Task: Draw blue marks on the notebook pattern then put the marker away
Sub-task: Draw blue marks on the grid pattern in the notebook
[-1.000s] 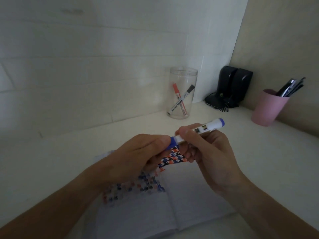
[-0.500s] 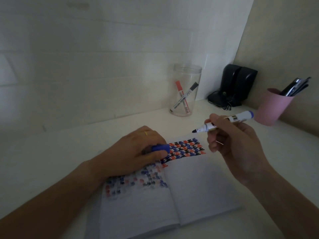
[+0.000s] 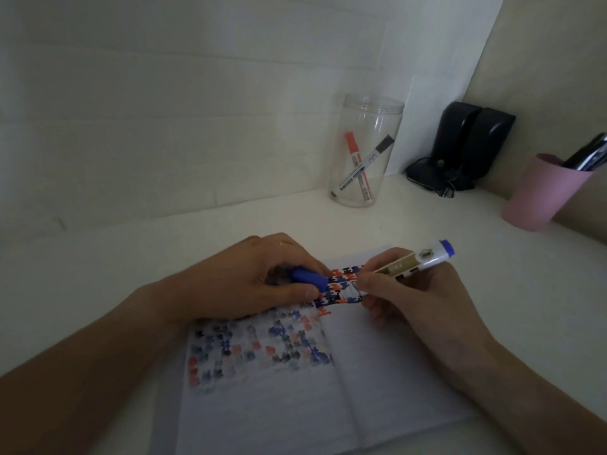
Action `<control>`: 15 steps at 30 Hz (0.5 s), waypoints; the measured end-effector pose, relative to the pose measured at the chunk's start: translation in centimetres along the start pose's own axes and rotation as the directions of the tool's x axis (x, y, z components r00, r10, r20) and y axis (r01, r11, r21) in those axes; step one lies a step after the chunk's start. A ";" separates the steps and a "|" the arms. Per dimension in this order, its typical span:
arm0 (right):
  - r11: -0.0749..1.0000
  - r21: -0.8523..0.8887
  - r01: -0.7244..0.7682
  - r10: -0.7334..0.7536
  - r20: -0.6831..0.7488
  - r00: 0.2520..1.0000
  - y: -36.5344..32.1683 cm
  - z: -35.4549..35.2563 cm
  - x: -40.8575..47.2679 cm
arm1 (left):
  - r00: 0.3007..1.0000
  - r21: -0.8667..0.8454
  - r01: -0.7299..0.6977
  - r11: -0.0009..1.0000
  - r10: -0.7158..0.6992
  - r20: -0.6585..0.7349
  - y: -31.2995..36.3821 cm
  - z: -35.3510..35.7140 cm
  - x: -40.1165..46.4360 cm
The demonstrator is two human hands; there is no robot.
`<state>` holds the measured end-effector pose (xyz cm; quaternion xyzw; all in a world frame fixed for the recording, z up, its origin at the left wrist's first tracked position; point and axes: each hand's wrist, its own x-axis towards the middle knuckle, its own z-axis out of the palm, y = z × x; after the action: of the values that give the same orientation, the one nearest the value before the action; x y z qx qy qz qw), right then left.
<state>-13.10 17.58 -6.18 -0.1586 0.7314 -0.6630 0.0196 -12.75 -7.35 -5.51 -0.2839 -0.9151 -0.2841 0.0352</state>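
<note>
An open notebook [image 3: 377, 382] lies on the white desk in front of me, with a blue, orange and black pattern [image 3: 341, 287] across the top of both pages. My right hand [image 3: 414, 300] grips the uncapped blue marker [image 3: 414, 262], tip down on the pattern at the top of the right page. My left hand [image 3: 256, 284] rests on the left page's upper edge and holds the marker's blue cap [image 3: 308, 278] between thumb and fingers.
A clear plastic jar [image 3: 368, 149] with an orange marker and a black marker stands at the back by the wall. Black speakers [image 3: 466, 146] sit in the corner. A pink cup [image 3: 545, 192] with pens stands at the right.
The cap came off the marker and stayed in my left hand, which dropped onto the notebook. My right hand lowered the marker from mid-air to the pattern.
</note>
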 end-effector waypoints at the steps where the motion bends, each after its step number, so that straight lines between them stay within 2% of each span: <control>1: 0.999 -0.036 0.017 -0.017 -0.002 1.000 0.2 0.1 0.0 | 1.000 -0.005 -0.001 1.000 0.001 0.003 0.0 0.0 0.0; 9: 0.985 -0.167 0.047 -0.050 -0.014 0.999 0.7 0.0 -0.4 | 1.000 -0.027 -0.004 1.000 0.005 0.008 -0.1 0.0 -0.1; 15: 0.979 -0.200 0.049 -0.051 -0.007 0.999 0.7 0.0 -0.4 | 1.000 -0.017 -0.018 1.000 0.018 -0.001 -0.1 0.1 -0.1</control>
<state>-12.85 17.70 -6.91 -0.1739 0.7902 -0.5874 -0.0175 -12.70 -7.39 -5.64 -0.2923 -0.9100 -0.2917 0.0360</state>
